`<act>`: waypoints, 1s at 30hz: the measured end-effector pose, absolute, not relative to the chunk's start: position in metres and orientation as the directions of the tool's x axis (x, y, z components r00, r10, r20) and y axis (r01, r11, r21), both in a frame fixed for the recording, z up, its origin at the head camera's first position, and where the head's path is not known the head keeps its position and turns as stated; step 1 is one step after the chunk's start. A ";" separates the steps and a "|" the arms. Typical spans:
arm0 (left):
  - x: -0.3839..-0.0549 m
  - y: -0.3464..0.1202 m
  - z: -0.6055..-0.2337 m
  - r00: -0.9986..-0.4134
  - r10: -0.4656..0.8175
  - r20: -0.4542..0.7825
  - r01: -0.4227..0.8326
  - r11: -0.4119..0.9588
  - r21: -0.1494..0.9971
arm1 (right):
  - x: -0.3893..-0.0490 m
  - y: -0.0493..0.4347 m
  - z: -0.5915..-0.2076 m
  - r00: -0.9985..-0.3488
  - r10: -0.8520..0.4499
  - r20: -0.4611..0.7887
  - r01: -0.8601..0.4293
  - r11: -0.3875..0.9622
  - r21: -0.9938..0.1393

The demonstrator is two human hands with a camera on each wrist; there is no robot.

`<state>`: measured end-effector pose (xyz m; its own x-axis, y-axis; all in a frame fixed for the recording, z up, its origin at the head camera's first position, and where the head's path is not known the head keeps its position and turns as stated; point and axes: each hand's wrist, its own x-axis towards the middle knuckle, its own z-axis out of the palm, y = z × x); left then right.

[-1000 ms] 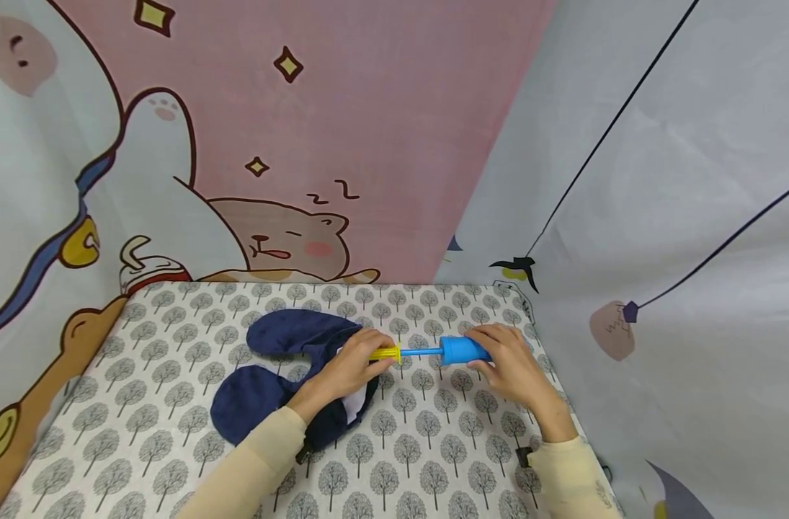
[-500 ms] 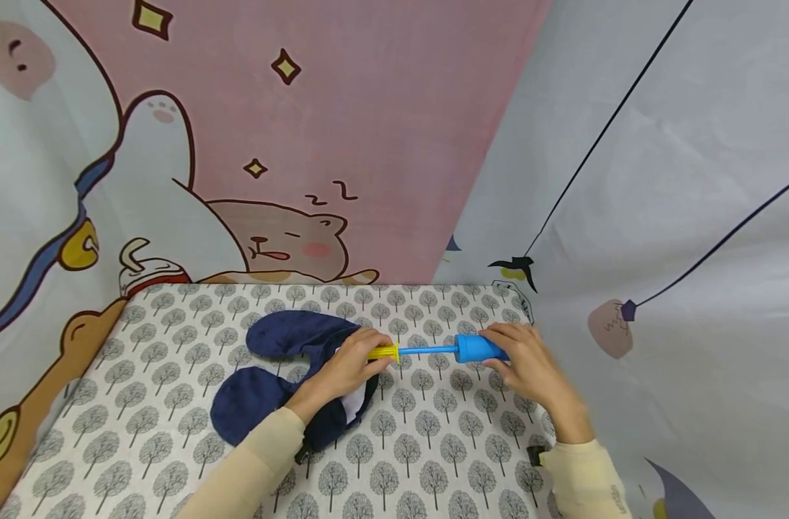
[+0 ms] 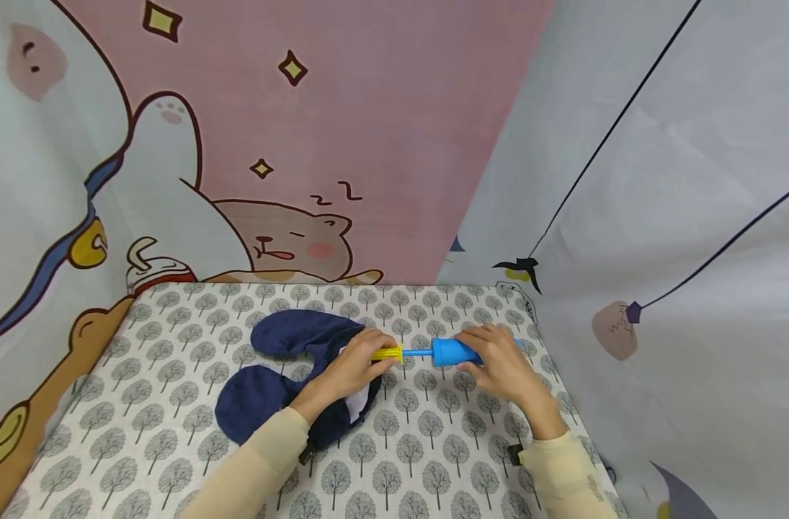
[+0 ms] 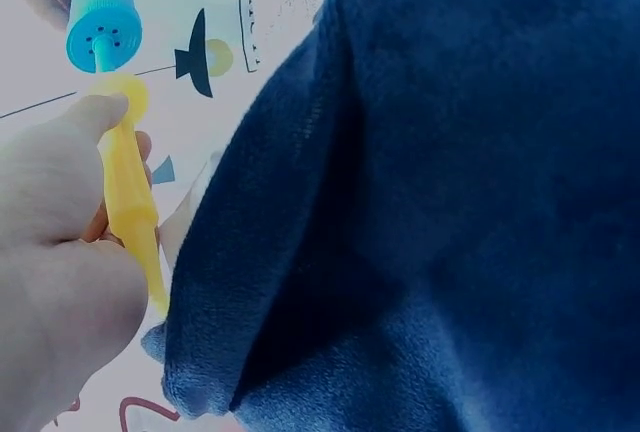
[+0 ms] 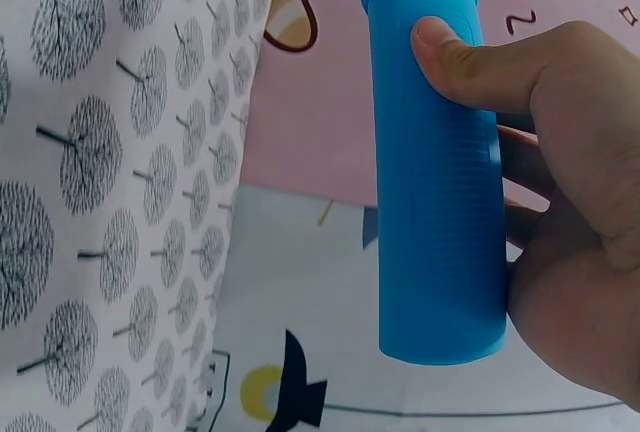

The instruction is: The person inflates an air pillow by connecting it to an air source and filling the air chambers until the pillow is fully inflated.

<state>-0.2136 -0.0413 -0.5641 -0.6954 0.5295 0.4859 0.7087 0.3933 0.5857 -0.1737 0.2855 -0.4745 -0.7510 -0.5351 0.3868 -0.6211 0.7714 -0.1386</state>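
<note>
Hand pump (image 3: 454, 352) above tree-print cloth (image 3: 400, 461), rod (image 3: 417, 353) partly exposed.
Left hand (image 3: 355, 365) grips the yellow end (image 4: 128, 187) at the navy plush U-shaped cushion (image 3: 248, 404); right hand (image 3: 500, 362), apart from it, clasps the blue barrel (image 5: 430, 212). Tip seating: cannot be verified. Judged sound practice: brace the left, stroke the right straight along the rod, without side load.

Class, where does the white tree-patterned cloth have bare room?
Bare: the cloth between the cream sleeves, and left of the navy plush fabric. Crowded: the middle, with that fabric, the left hand on a yellow plastic handle, the right hand on a blue cylinder.
</note>
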 end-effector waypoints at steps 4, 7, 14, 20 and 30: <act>-0.207 -0.038 -0.553 -0.669 0.545 0.505 0.732 0.365 0.576 | -0.172 0.277 -0.478 -0.744 -0.546 0.384 -0.631 0.763 -0.140; -0.203 -0.037 -0.548 -0.664 0.551 0.506 0.735 0.357 0.577 | -0.172 0.269 -0.481 -0.737 -0.554 0.387 -0.639 0.758 -0.132; -0.203 -0.039 -0.549 -0.667 0.550 0.503 0.733 0.363 0.576 | -0.175 0.248 -0.486 -0.720 -0.576 0.387 -0.657 0.746 -0.112; -0.199 -0.045 -0.545 -0.665 0.547 0.508 0.739 0.387 0.552 | -0.174 0.245 -0.487 -0.731 -0.574 0.369 -0.651 0.748 -0.127; -0.199 -0.043 -0.536 -0.685 0.558 0.468 0.721 0.425 0.548 | -0.162 0.293 -0.479 -0.816 -0.465 0.342 -0.544 0.818 -0.187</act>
<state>-0.1991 -0.0435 -0.5356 -0.6850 0.5583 0.4680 0.7207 0.4250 0.5477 -0.1620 0.2925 -0.4789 -0.8164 -0.4653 0.3421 -0.5445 0.8176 -0.1874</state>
